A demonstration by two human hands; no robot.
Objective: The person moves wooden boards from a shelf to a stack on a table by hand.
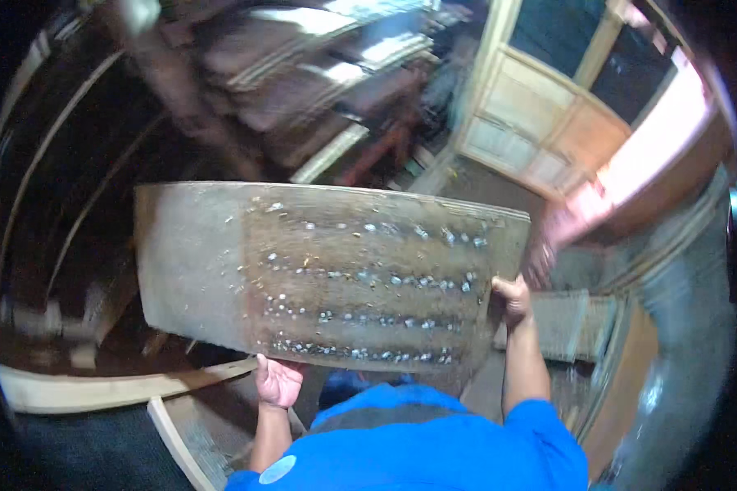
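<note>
A large flat wooden board [368,282], marked with several rows of pale and dark spots and with a lighter bare part at its left end, lies across the view before my blue shirt. My left hand [279,380] supports its near edge from below, the thumb up against the edge. With my right hand [513,297] I grip the right end, thumb on top and fingers hidden beneath. Motion blur hides the nature of the small spots.
Stacked boards [319,61] stand beyond, blurred. A wooden panelled frame with dark openings [528,104] is at the upper right. A pale curved plank [98,390] lies at lower left, near a dark mesh surface [92,448]. More panels [553,325] lean at right.
</note>
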